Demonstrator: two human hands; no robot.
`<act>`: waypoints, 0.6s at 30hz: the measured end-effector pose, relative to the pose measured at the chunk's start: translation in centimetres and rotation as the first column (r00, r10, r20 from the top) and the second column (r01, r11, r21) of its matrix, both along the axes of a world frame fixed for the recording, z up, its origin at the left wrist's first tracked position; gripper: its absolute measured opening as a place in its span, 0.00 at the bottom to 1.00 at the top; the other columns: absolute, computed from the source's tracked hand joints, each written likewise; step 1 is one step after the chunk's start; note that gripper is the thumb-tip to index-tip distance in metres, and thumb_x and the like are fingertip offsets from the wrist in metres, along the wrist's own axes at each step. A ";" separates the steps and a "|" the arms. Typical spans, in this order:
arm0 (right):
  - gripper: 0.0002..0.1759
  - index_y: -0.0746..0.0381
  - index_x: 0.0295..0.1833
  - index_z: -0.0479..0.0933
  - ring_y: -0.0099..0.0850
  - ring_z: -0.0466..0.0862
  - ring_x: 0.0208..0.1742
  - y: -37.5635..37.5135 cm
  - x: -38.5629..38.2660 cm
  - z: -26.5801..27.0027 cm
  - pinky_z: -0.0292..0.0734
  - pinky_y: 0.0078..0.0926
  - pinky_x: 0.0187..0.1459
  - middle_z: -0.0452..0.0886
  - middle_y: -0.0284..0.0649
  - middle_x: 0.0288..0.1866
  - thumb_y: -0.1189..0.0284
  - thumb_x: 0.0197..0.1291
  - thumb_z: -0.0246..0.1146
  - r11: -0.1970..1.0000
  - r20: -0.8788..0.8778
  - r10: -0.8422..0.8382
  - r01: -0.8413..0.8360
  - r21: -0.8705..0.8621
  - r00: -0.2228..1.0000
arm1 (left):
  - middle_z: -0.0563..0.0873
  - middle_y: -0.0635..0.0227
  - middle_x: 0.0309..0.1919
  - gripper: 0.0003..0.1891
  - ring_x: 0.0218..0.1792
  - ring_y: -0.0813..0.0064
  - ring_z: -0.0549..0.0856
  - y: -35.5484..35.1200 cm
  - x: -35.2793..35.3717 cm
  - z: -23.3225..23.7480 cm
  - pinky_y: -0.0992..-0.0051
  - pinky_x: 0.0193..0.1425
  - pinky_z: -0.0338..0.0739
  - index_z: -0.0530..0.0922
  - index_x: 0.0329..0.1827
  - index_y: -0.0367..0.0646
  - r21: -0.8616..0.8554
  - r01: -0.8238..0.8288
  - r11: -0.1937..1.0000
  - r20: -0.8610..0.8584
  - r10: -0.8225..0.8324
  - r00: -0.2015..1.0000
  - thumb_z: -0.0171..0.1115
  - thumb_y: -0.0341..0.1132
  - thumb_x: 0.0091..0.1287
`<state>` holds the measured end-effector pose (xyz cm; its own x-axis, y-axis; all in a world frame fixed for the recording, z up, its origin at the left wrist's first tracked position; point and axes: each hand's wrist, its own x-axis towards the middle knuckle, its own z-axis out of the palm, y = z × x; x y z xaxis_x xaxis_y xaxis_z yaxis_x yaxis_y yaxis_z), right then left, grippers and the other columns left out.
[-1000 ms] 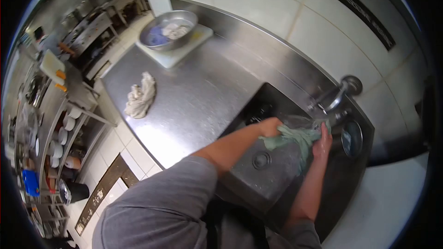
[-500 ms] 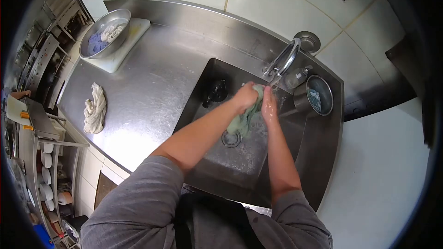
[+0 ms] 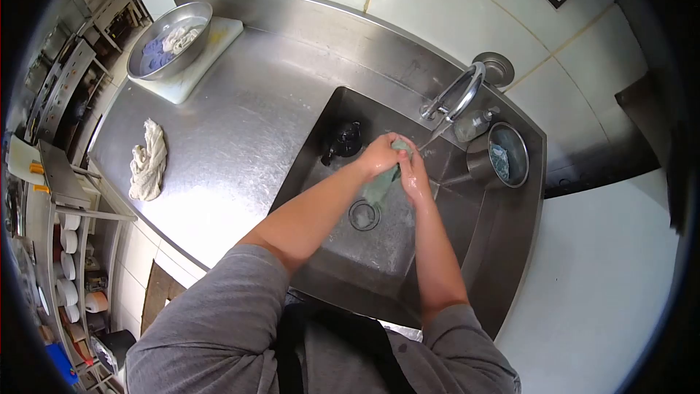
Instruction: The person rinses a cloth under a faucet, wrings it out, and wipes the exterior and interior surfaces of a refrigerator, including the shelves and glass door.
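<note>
A wet, light green cloth (image 3: 378, 188) hangs from my two hands over the sink (image 3: 364, 252). My left hand (image 3: 380, 155) is closed round its upper part. Pressed against it from the other side is my right hand (image 3: 414, 177), wet and with its fingers bent onto the cloth. Water runs from the curved faucet (image 3: 470, 91) just beyond my right hand. Below the cloth lies the round drain (image 3: 364, 215). A black, crumpled item (image 3: 343, 140) rests in the sink's far left corner, apart from my hands.
On the steel counter (image 3: 240, 117) to the left lies a twisted cream cloth (image 3: 149, 162). A metal bowl (image 3: 169, 42) with purple and white cloths stands on a white cutting board (image 3: 191, 82). Right of the faucet are a soap bottle (image 3: 474, 125) and a metal pot (image 3: 513, 155) holding a scourer.
My right hand has moved slightly left and closed in on the cloth, meeting my left hand. The cloth is bunched more tightly, and more of the drain shows.
</note>
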<state>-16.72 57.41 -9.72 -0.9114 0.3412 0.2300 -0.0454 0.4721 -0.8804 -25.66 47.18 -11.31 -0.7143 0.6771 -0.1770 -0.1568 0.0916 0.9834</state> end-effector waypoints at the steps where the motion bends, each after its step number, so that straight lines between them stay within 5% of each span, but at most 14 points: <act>1: 0.17 0.68 0.54 0.74 0.24 0.78 0.49 -0.3 0.3 -0.7 0.73 0.22 0.50 0.80 0.41 0.49 0.67 0.66 0.59 0.981 0.054 0.012 -0.001 -0.194 0.998 | 0.84 0.66 0.41 0.19 0.36 0.76 0.81 -0.3 0.0 1.1 0.73 0.44 0.75 0.76 0.54 0.34 -0.069 -0.007 0.998 0.035 0.010 0.999 0.60 0.30 0.60; 2: 0.16 0.68 0.54 0.74 0.24 0.78 0.50 -0.5 0.5 -1.4 0.72 0.22 0.51 0.80 0.40 0.49 0.69 0.66 0.59 0.924 0.104 0.032 0.011 -0.382 0.994 | 0.84 0.66 0.41 0.19 0.36 0.76 0.81 -0.7 -0.4 0.9 0.73 0.44 0.75 0.76 0.54 0.34 -0.070 -0.013 0.997 0.038 0.015 0.999 0.60 0.30 0.60; 3: 0.16 0.68 0.54 0.74 0.24 0.78 0.50 -0.6 0.9 -0.7 0.72 0.22 0.51 0.80 0.40 0.49 0.69 0.66 0.59 0.923 0.104 0.035 0.008 -0.384 0.994 | 0.84 0.65 0.41 0.19 0.37 0.75 0.82 -1.2 -1.2 0.1 0.73 0.45 0.75 0.77 0.54 0.36 -0.035 0.044 0.998 0.041 -0.043 0.998 0.63 0.32 0.60; 5: 0.13 0.68 0.52 0.75 0.22 0.79 0.45 -0.2 2.0 1.9 0.73 0.22 0.49 0.82 0.38 0.44 0.74 0.64 0.59 0.997 0.389 0.077 -0.061 -0.053 0.918 | 0.85 0.65 0.41 0.19 0.38 0.75 0.82 -2.9 -2.3 -0.1 0.72 0.46 0.75 0.78 0.54 0.37 -0.003 0.107 0.994 0.041 -0.106 0.993 0.65 0.34 0.60; 7: 0.12 0.68 0.51 0.75 0.24 0.80 0.44 2.0 2.2 1.0 0.73 0.23 0.49 0.81 0.39 0.45 0.74 0.64 0.59 0.979 0.226 0.080 -0.035 -0.199 0.971 | 0.85 0.64 0.42 0.20 0.40 0.74 0.83 -5.3 -2.8 1.5 0.72 0.47 0.75 0.79 0.52 0.38 -0.350 0.434 0.830 -0.316 -0.541 0.780 0.69 0.39 0.59; 9: 0.12 0.67 0.51 0.76 0.25 0.80 0.44 2.7 1.9 -0.2 0.73 0.23 0.49 0.81 0.39 0.45 0.74 0.64 0.59 0.940 0.053 0.064 -0.043 -0.338 0.997 | 0.86 0.63 0.40 0.20 0.39 0.74 0.83 -6.1 -2.8 1.8 0.72 0.48 0.75 0.81 0.48 0.36 -0.488 0.438 0.756 -0.176 -0.576 0.798 0.69 0.42 0.60; 11: 0.08 0.66 0.46 0.77 0.28 0.82 0.42 2.9 1.5 -1.0 0.74 0.24 0.48 0.81 0.38 0.44 0.75 0.63 0.60 0.514 -0.032 -0.322 0.146 -0.845 0.946 | 0.86 0.64 0.37 0.20 0.39 0.73 0.83 -6.2 -2.5 0.9 0.72 0.46 0.76 0.81 0.45 0.36 -0.129 0.389 0.912 -0.044 -0.397 0.917 0.66 0.47 0.63; 12: 0.06 0.65 0.41 0.79 0.30 0.82 0.43 1.6 1.2 -0.5 0.75 0.27 0.47 0.82 0.40 0.45 0.74 0.62 0.61 0.353 0.093 -0.407 0.250 -0.902 0.909 | 0.86 0.64 0.37 0.20 0.39 0.73 0.83 -5.7 -1.7 1.2 0.72 0.46 0.76 0.81 0.45 0.36 -0.127 0.388 0.913 -0.048 -0.397 0.917 0.66 0.47 0.63; 13: 0.06 0.65 0.41 0.79 0.30 0.82 0.43 -0.6 0.9 0.0 0.75 0.27 0.47 0.82 0.40 0.45 0.74 0.62 0.61 0.357 0.089 -0.406 0.248 -0.901 0.910 | 0.85 0.65 0.37 0.21 0.40 0.73 0.83 -4.3 -0.5 1.9 0.73 0.47 0.75 0.81 0.45 0.37 0.153 0.181 0.971 0.258 -0.216 0.942 0.63 0.49 0.65; 14: 0.07 0.66 0.39 0.79 0.30 0.82 0.44 -3.2 0.6 0.3 0.76 0.27 0.45 0.82 0.40 0.44 0.72 0.62 0.62 0.792 -0.109 -0.435 0.322 -0.518 0.894 | 0.85 0.65 0.36 0.22 0.41 0.73 0.83 -2.8 0.2 2.4 0.73 0.47 0.75 0.81 0.44 0.38 0.338 -0.118 0.934 0.569 -0.103 0.816 0.61 0.51 0.66; 15: 0.09 0.67 0.37 0.80 0.30 0.82 0.44 -4.9 0.6 0.4 0.76 0.28 0.44 0.82 0.41 0.43 0.70 0.62 0.63 0.926 -0.285 -0.347 0.375 0.047 0.893 | 0.85 0.65 0.36 0.22 0.41 0.73 0.83 -1.2 0.2 1.6 0.73 0.47 0.75 0.81 0.44 0.38 0.338 -0.120 0.933 0.570 -0.102 0.815 0.61 0.51 0.66; 17: 0.12 0.67 0.35 0.80 0.30 0.82 0.43 -5.7 0.8 0.3 0.75 0.28 0.42 0.83 0.40 0.40 0.68 0.63 0.63 0.922 -0.364 -0.286 0.358 0.146 0.886 | 0.84 0.64 0.37 0.22 0.42 0.72 0.82 2.2 0.1 -1.2 0.69 0.46 0.75 0.80 0.42 0.38 -0.176 -0.283 0.943 0.579 0.332 0.745 0.54 0.52 0.70; 18: 0.14 0.68 0.32 0.81 0.31 0.82 0.41 -5.8 1.0 0.2 0.75 0.29 0.41 0.83 0.39 0.37 0.66 0.63 0.63 0.906 -0.437 -0.221 0.350 0.240 0.872 | 0.84 0.64 0.37 0.22 0.42 0.72 0.82 3.1 1.2 -1.1 0.69 0.46 0.75 0.80 0.42 0.38 -0.178 -0.283 0.943 0.582 0.333 0.742 0.54 0.52 0.70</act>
